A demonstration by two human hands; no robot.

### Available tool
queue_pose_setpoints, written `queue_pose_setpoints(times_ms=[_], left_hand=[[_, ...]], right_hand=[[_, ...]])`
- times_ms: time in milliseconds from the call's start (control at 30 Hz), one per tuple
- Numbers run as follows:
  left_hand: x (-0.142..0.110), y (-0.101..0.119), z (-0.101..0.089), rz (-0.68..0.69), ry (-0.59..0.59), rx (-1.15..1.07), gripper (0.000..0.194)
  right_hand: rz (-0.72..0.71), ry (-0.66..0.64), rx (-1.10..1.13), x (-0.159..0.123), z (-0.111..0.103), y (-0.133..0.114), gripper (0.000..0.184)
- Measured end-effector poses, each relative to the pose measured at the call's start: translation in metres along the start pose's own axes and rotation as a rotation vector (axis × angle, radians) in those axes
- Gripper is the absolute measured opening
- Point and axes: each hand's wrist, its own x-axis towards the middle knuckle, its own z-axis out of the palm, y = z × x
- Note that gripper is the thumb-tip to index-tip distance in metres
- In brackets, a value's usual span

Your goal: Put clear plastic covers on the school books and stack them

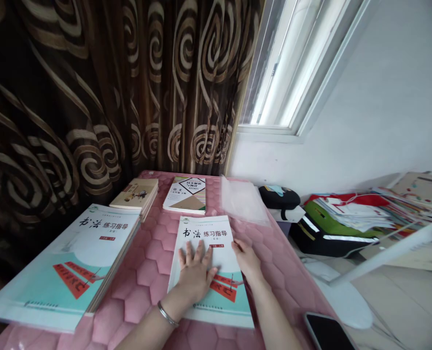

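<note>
A calligraphy workbook [204, 313] with a white and teal cover lies closed on the pink quilted surface in front of me. My left hand [196, 274] rests flat on its cover with the fingers spread, and a silver bangle circles that wrist. At the workbook's right edge, my right hand [248, 260] has its fingers bent around the border, gripping it; the fingertips beneath are hidden. To the left, a stack of books topped by a matching calligraphy workbook [55, 262] stands apart from both hands.
Behind are a tan-covered book pile [137, 192], white-covered books [184, 197] and clear plastic sheets [243, 199]. A phone [328, 333] sits at the near right edge. Beyond it are a white lamp [390, 248], a green and black bag [325, 228], and a patterned curtain [164, 87] at the back.
</note>
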Motion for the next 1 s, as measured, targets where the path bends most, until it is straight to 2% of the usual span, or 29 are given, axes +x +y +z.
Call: queue_pose_setpoints(times_ms=[167,300,433,600,667,767,833,900,1000], left_hand=[[-0.004,-0.006,-0.001,-0.127,0.126,0.161,0.052],[-0.007,-0.016,-0.011,-0.331,0.238,0.275,0.055],[0.001,-0.026,-0.022,-0.425,0.239,0.212,0.054],[0.015,-0.046,-0.033,-0.392,0.275,-0.037,0.053],[0.014,-0.055,-0.036,-0.378,0.281,-0.016,0.053],[0.008,-0.065,-0.040,-0.410,0.281,0.175,0.049],[0.006,-0.064,-0.038,-0.405,0.300,0.314,0.049],[0.009,-0.057,-0.032,-0.342,0.304,0.384,0.052],[0.027,-0.034,-0.015,-0.176,0.205,0.326,0.058]], right_hand=[[-0.086,0.055,-0.652,-0.010,0.003,-0.009,0.041],[-0.120,0.040,-0.843,-0.018,0.007,-0.015,0.040],[-0.148,0.005,-0.882,-0.020,0.010,-0.013,0.043],[-0.145,-0.010,-0.865,-0.022,0.017,-0.010,0.045],[-0.184,-0.011,-0.866,-0.023,0.022,-0.011,0.044],[-0.292,-0.009,-0.901,-0.024,0.029,-0.012,0.043],[-0.341,-0.005,-0.911,-0.023,0.032,-0.012,0.043],[-0.356,-0.006,-0.903,-0.022,0.034,-0.013,0.043],[-0.367,-0.020,-0.889,-0.022,0.033,-0.013,0.044]])
